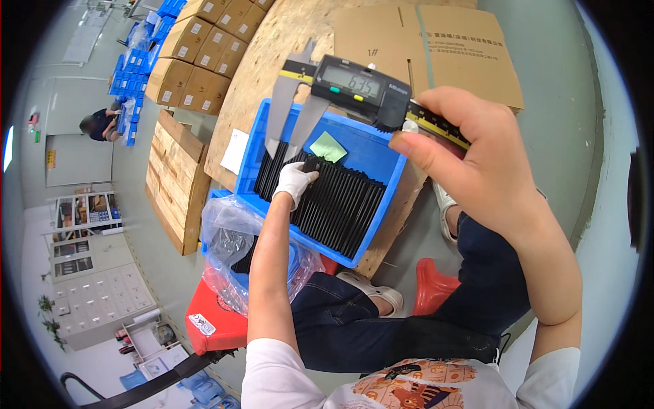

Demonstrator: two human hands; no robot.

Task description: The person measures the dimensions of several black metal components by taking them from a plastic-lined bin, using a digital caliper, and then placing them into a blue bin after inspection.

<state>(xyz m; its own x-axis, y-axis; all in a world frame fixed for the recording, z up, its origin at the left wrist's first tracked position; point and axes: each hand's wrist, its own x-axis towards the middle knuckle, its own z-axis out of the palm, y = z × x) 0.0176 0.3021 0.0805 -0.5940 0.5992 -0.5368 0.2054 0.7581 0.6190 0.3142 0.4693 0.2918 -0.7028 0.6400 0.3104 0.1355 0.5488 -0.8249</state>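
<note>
My right hand [477,163] grips the digital caliper [340,88] raised over the blue bin [381,153], jaws slightly parted for gauging, while my gloved left hand [294,180] pinches a black strip [312,165] from the packed rows.

The floor [174,273] was smooth grey concrete, evenly lit. A large round board table [286,48] filled the upper middle, with a flattened cardboard sheet [456,54] lying at its far right edge. Beyond its left edge stood a stack of brown cartons [197,54], and past them a row of blue bins [136,68]. A wooden pallet [176,180] leaned on edge just beside the table's near left edge. A person [99,125] crouched by the far wall [78,160], near the bins. At lower left stood a grey drawer cabinet [99,293], with open shelves [85,211] above it and a green plant [49,317] beside it.
</note>
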